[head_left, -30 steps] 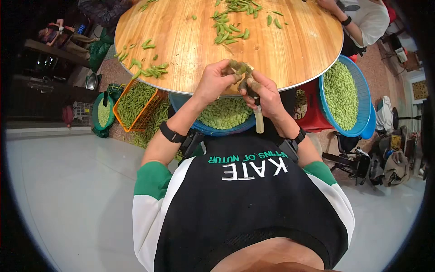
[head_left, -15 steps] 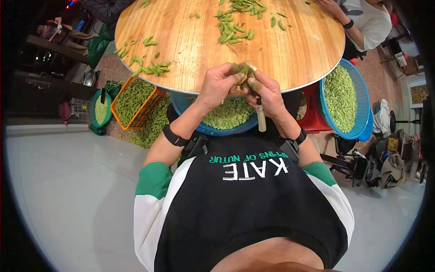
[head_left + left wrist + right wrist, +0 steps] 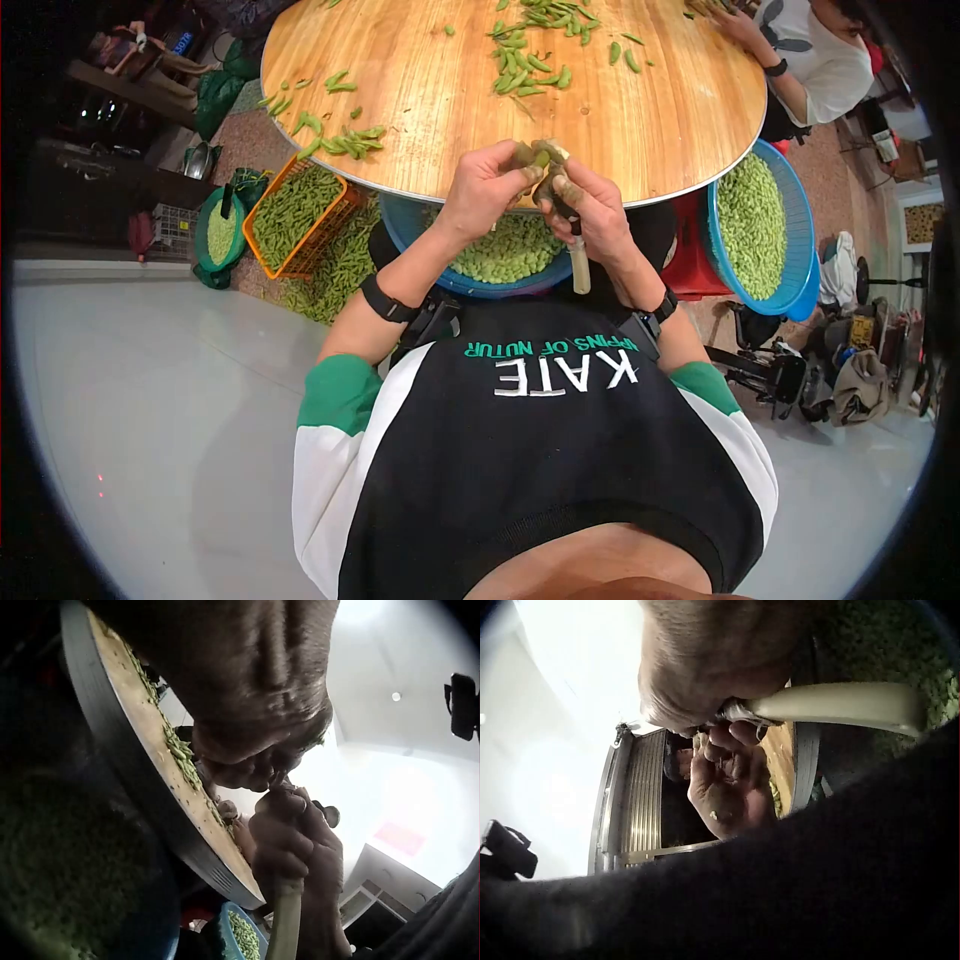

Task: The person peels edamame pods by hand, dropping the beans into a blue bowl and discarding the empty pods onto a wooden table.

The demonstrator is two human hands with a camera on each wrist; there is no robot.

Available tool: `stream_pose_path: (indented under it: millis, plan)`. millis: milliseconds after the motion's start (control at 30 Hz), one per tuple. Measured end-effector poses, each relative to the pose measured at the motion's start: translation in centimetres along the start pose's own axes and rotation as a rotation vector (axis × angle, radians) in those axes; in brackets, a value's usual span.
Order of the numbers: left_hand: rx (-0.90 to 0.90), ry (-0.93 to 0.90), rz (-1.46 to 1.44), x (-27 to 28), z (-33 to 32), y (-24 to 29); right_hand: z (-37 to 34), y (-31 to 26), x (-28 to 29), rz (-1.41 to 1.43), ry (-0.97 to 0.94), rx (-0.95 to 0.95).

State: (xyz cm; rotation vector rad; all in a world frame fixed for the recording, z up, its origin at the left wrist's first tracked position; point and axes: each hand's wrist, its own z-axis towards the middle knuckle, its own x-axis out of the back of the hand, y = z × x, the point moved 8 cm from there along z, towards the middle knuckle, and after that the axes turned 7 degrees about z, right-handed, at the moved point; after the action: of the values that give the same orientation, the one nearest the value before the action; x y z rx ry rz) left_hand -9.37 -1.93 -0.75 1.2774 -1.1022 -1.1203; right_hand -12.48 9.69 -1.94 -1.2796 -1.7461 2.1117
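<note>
At the near edge of the round wooden table, both hands meet fingertip to fingertip. My left hand pinches a green bean pod between thumb and fingers, which cover most of it. In my right hand is a tool with a pale handle, gripped with the handle hanging down past the palm. The same handle juts out sideways in the right wrist view; the tool's working end is hidden by fingers. Below the hands sits a blue basin of shelled green beans.
Loose pods lie on the tabletop. At left stands an orange crate of pods, with more pods heaped beside it. A blue basket of shelled beans stands at right. Another person sits across at the far right.
The hands have stayed together over the table edge. The pod showed between the fingertips a second ago; now the right fingers are closed in against it and the left fingers.
</note>
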Motion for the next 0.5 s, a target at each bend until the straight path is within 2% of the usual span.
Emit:
stream_pose_path:
  millis: [200,267,400,467,500]
  plan:
    - [-0.008,0.031,-0.075,0.4,-0.1,-0.5,0.1,0.0,-0.2,0.031,-0.035,-0.015]
    - [-0.020,-0.007,-0.026,0.5,-0.1,-0.1,0.1,-0.2,-0.2,-0.094,-0.056,0.054]
    - [0.005,-0.079,-0.132,1.1,0.5,-0.5,0.2,-0.6,-0.2,-0.094,-0.077,0.021]
    - [0.100,-0.189,-0.300,0.5,0.4,-0.7,0.2,-0.7,-0.7,0.051,-0.113,-0.040]
    - [0.100,-0.184,-0.302,0.7,0.4,-0.7,0.3,-0.8,-0.7,0.051,-0.117,-0.045]
